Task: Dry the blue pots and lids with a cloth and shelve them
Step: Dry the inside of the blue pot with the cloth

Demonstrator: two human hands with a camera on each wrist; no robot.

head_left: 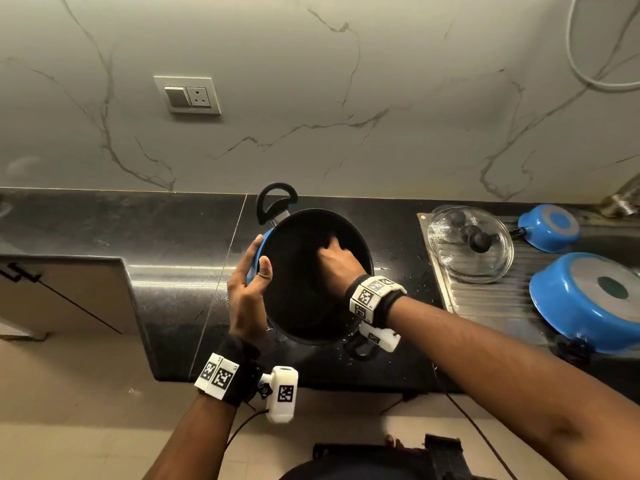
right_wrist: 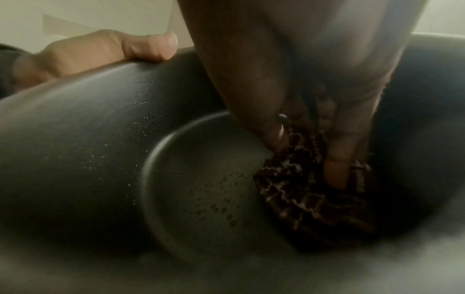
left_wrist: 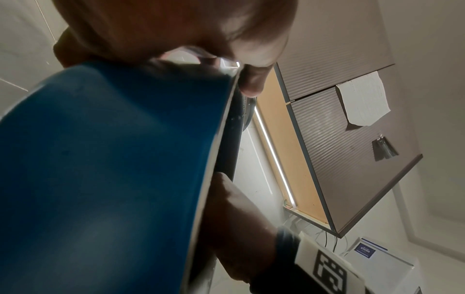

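Drying the pot's inside: left hand (head_left: 246,299) clamps the pot (head_left: 308,306) at its rim, thumb over the edge, holding it tilted above the counter (head_left: 166,271); right hand (head_left: 337,259) is down inside, fingers bunched on the cloth (right_wrist: 314,191) near the base. Droplets still sit on the base, so I'd judge the next move is sweeping the cloth left across them. Right of the right hand: lids (head_left: 471,244) and two upturned pans (head_left: 585,299) on the drainer (head_left: 491,306), still waiting. No shelf visible.
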